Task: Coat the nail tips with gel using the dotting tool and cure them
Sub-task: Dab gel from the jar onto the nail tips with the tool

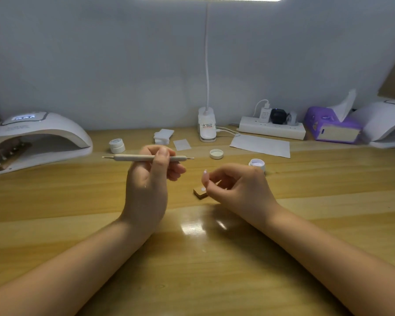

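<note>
My left hand point(149, 179) pinches a beige dotting tool point(132, 158) held level above the table, its metal ends pointing left and right. My right hand point(235, 190) pinches a pale nail tip point(205, 176) upright between thumb and fingers. Just below it a small wooden block point(200, 193) lies on the table. An open white gel jar point(257, 164) stands behind my right hand, with its lid point(216, 153) lying to the left of it. A white curing lamp point(39, 137) with a lit display sits at the far left, and a wooden strip with nail tips point(8, 153) is inside it.
A closed white jar point(117, 145), a stack of white pads point(162, 136), a small wipe point(182, 144) and a paper sheet point(260, 145) lie behind my hands. A desk lamp base point(206, 124), power strip point(271, 127), purple tissue pack point(331, 124) and second lamp point(388, 126) line the back.
</note>
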Demonstrator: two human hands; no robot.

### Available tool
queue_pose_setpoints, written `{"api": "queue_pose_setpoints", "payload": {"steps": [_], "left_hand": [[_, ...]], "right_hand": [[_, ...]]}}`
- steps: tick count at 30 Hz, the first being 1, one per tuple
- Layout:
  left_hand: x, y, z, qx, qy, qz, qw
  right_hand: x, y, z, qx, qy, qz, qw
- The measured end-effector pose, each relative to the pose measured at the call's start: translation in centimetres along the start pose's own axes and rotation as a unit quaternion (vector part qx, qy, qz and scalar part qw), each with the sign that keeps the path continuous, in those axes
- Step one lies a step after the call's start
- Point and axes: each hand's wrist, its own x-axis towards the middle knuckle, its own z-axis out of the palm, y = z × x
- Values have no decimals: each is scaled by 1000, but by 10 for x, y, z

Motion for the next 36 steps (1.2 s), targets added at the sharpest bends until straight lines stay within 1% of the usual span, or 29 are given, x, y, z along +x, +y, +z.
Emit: {"api": "queue_pose_setpoints", "payload": {"steps": [2,5,8,12,23,36], "left_hand": [[-2,7,2,19,-34,56,998],[-4,15,5,25,-62,106,992],[-7,18,6,71,-90,154,981],[-8,19,7,112,-101,197,969],[-9,17,8,122,-97,196,968],[-8,14,8,136,-92,183,969]], "right_hand": [[2,-2,-3,65,18,14,998],[5,-2,-6,137,31,35,989],[6,-2,-7,168,45,29,984],[6,-3,-7,170,53,15,984],[6,-4,-5,139,61,-26,988],[6,-5,-4,128,58,-36,989]]}}
